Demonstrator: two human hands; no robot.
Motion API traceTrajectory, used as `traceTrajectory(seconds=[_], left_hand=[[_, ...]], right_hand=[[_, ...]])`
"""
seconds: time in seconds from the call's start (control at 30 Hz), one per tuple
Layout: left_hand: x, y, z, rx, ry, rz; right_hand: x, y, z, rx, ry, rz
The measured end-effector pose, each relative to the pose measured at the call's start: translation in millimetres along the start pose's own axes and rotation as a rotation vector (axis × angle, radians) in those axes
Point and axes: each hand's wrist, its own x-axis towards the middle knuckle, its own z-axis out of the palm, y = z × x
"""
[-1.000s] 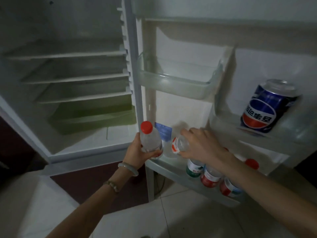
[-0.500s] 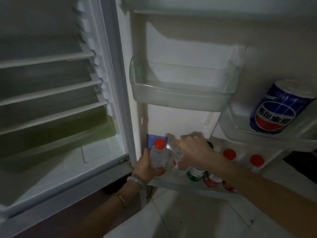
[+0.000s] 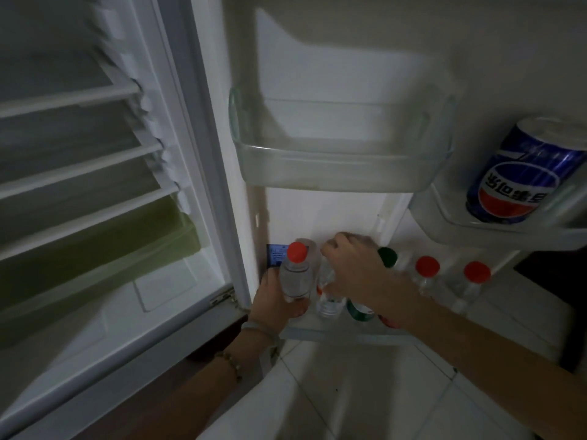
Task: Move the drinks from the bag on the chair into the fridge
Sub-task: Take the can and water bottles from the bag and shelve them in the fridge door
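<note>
Two hands (image 3: pixel 279 300) (image 3: pixel 359 271), five bottles (image 3: pixel 295 274), one can (image 3: pixel 521 173).

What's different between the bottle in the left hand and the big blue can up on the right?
The bottle is clear plastic with a red cap; the can is blue with a red-and-white logo. The bottle is held by the left hand low in the door; the can stands alone, higher. Both are upright drinks.

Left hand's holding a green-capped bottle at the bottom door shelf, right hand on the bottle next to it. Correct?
Not quite. The head view shows the left hand holding a bottle with a red cap, not green. It is at the bottom door shelf, and the right hand is on the neighbouring bottle.
</note>
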Motion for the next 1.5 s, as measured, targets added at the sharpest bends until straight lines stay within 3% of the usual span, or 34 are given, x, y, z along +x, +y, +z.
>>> traceTrajectory(seconds=[0.27, 0.37, 0.53, 0.7, 0.83, 1.13, 1.33, 1.5], left_hand=[[-15.4, -7.9, -2.0, -0.168, 0.053, 0.018], [-31.8, 1.0, -11.3, -0.030, 0.096, 0.098], [-55.4, 22.8, 3.0, 0.385, 0.240, 0.439], [-73.6, 42.2, 44.8, 0.556, 0.333, 0.470], [-90.5, 65.1, 92.8, 0.538, 0.274, 0.541], [-104.4, 116.6, 204.3, 0.612, -0.085, 0.551], [-99.0, 123.9, 235.7, 0.721, -0.132, 0.359], [-106.0, 123.2, 236.1, 0.761, -0.099, 0.367]], right_hand=[[-35.0, 7.8, 6.4, 0.067, 0.275, -0.081], [-53.6, 14.6, 7.5, 0.214, 0.317, -0.100], [-87.8, 35.8, 11.0, 0.306, 0.428, -0.149], [-132.0, 70.3, 28.7, 0.353, 0.406, -0.100], [-165.2, 108.7, 45.1, 0.433, 0.426, -0.057], [-224.2, 175.9, 75.6, 0.448, 0.343, 0.036], [-252.0, 192.9, 76.9, 0.465, 0.271, 0.041], [-266.9, 199.7, 76.9, 0.501, 0.224, 0.032]])
